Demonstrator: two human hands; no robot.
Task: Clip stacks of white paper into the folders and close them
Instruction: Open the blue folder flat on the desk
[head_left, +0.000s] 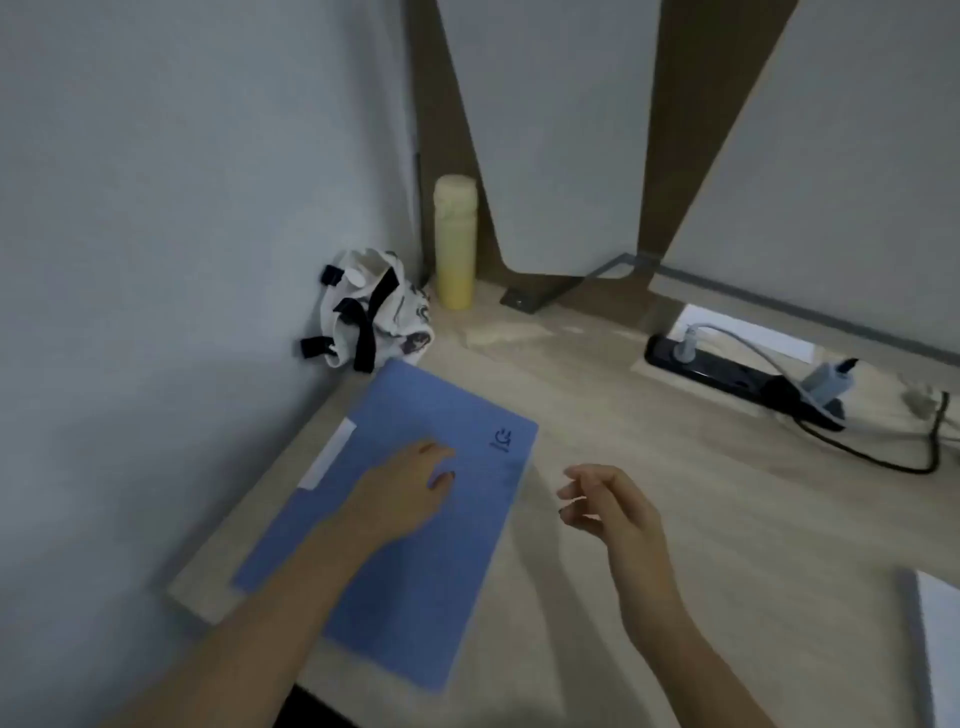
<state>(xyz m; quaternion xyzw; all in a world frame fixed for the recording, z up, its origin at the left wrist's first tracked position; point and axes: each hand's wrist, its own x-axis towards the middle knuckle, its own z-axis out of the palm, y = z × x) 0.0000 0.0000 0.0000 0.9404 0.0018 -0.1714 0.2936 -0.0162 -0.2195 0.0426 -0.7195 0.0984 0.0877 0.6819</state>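
Note:
A blue folder (415, 415) lies closed and flat on the wooden desk (649, 467), near the left wall, with a white label strip along its left edge. My left hand (405, 493) rests palm down on the folder's cover, fingers spread. My right hand (608, 504) hovers just right of the folder, above the desk, fingers loosely curled and holding nothing. A stack of white paper (940, 649) shows at the lower right edge, cut off by the frame.
A pale yellow bottle (456, 244) stands in the back corner. Next to it lies a white bag with black straps (374, 312). A black power strip (737, 379) with plugs and cables sits at the back right.

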